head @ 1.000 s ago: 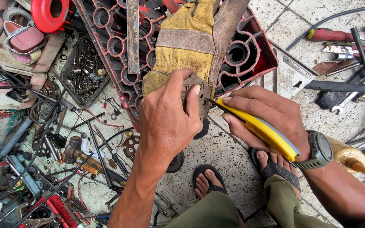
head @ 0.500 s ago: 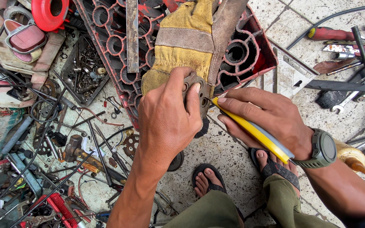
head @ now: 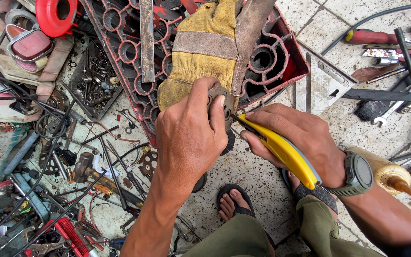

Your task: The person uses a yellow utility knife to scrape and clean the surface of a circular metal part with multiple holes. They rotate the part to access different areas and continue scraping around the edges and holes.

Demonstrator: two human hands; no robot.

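The left hand [head: 189, 138] grips a small round metal disc [head: 220, 103] with holes, pressed against the near edge of a yellow work glove [head: 205, 52] lying on a red plastic crate [head: 134, 52]. The right hand [head: 296, 140] clasps a yellow-handled tool [head: 281, 150], its tip touching the disc.

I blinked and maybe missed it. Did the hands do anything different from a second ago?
Hardly. The right hand tilted the yellow-handled tool a little, so its handle lies slightly steeper, with the tip kept against the round metal disc. The left hand kept its grip on the disc, pressed on the yellow work glove over the red crate. Nothing was let go.
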